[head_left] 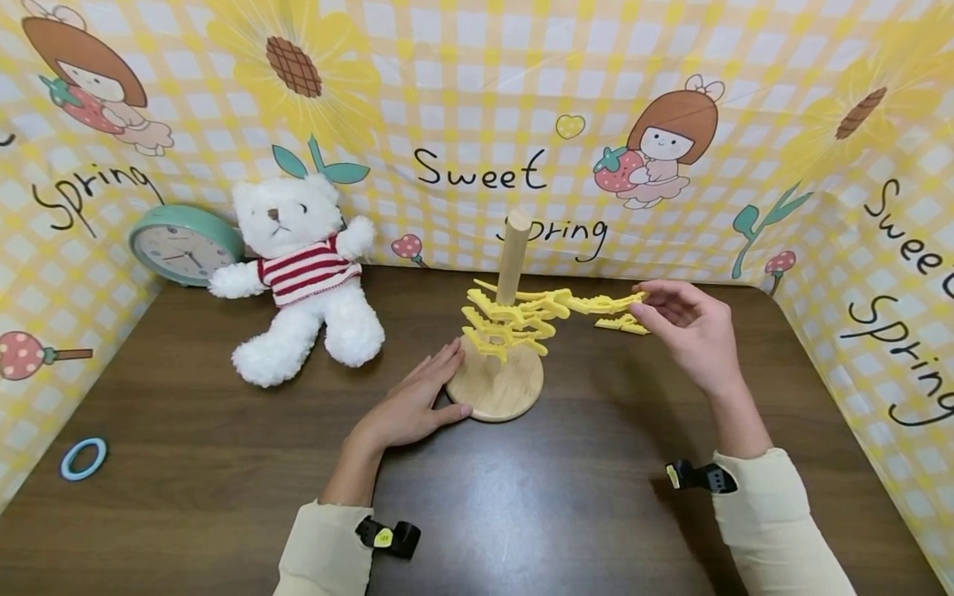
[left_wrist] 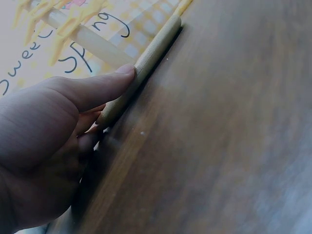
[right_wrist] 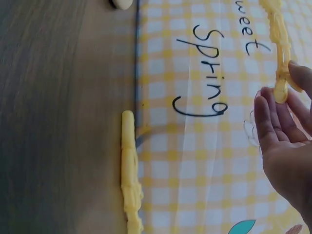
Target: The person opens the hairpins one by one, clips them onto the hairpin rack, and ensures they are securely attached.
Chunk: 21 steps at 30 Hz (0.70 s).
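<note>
Near the middle of the table in the head view stands a wooden stand with a round base point(head_left: 507, 397) and an upright post point(head_left: 511, 257). Several bumpy yellow plastic pieces point(head_left: 514, 319) are stacked around its post. My left hand point(head_left: 410, 406) holds the base's left rim, the thumb point(left_wrist: 105, 90) on its near edge in the left wrist view. With thumb and fingertips my right hand point(head_left: 689, 331) pinches the right end of a long yellow plastic piece point(head_left: 604, 304), raised level with the stack top. Its other end meets the stack; whether they are joined I cannot tell.
Another yellow piece point(head_left: 624, 324) lies on the table point(right_wrist: 63, 122) beneath the right hand. A white teddy bear point(head_left: 309, 273) in a striped shirt sits at the back left beside a green clock point(head_left: 186, 248). A blue ring point(head_left: 84, 459) lies far left. Patterned cloth walls enclose the table.
</note>
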Motion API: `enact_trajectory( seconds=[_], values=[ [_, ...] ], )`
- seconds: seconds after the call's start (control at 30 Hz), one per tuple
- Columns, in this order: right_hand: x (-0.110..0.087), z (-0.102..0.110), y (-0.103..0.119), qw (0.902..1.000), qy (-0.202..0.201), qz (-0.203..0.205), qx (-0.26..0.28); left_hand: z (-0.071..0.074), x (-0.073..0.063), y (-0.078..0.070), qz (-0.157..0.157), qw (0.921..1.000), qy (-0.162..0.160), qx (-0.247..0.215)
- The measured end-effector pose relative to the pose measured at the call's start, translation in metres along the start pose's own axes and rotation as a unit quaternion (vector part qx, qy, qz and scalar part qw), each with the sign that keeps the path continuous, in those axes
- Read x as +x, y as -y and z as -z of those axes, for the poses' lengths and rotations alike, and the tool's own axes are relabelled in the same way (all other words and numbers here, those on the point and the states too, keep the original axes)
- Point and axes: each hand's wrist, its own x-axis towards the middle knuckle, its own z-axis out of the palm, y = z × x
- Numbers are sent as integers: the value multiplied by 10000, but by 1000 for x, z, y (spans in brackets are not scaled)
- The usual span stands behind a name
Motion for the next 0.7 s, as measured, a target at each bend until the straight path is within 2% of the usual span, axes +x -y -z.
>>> enact_trajectory(
  seconds=[0.17, 0.27, 0.47, 0.7],
  values=[
    [2, -6, 6, 9958, -185, 663, 598, 0, 0, 0, 35, 10000, 14, 2],
    [3, -7, 9, 9929, -275, 891, 732, 0, 0, 0, 38, 10000, 12, -9],
    [4, -5, 17, 9903, -306, 872, 1034, 0, 0, -1, 41, 10000, 16, -31],
    [4, -3, 26, 9910, -14, 848, 1033, 0, -1, -1, -13, 10000, -26, -22]
  ],
)
